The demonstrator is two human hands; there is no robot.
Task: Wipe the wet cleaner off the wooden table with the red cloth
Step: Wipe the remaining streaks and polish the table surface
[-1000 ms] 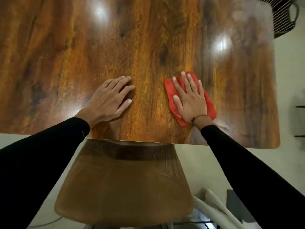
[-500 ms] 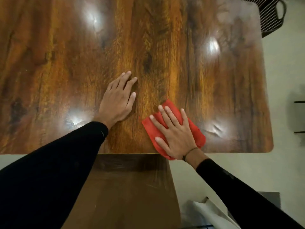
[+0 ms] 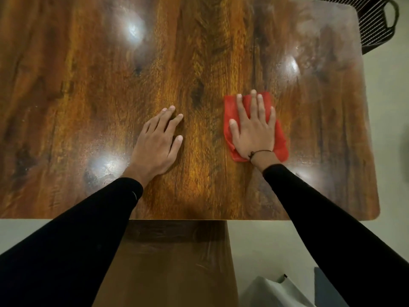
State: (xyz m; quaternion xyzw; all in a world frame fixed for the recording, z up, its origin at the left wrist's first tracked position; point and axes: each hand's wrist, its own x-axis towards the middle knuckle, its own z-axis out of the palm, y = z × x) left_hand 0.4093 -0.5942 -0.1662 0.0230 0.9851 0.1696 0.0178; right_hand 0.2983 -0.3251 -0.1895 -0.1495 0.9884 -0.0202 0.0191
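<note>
Nearest the viewer, a brown chair seat (image 3: pixel 168 262) is seen below the near edge of the wooden surface (image 3: pixel 88 96), with a white object (image 3: pixel 272 291) on the pale floor (image 3: pixel 265 244) to its right. Two forearms in black sleeves (image 3: pixel 84 229) are extended from the lower corners over the near edge. The left hand (image 3: pixel 157 142) is laid palm down on the bare wood left of centre, its fingers (image 3: pixel 168 116) straight and held close together, the thumb set slightly apart. The right hand (image 3: pixel 254 129) is pressed flat on the red cloth (image 3: pixel 280 140), its fingers (image 3: pixel 254 103) straight and spread, the fingertips reaching the cloth's far edge; a thin dark band (image 3: pixel 259 152) is worn at the wrist. The cloth lies flat on the surface right of centre, well apart from the left hand, its edges showing around the palm. Bright reflections and a hazy film (image 3: pixel 309 52) are visible on the wood toward the far right corner. Beyond that corner, a dark striped object (image 3: pixel 374 25) stands on the floor.
</note>
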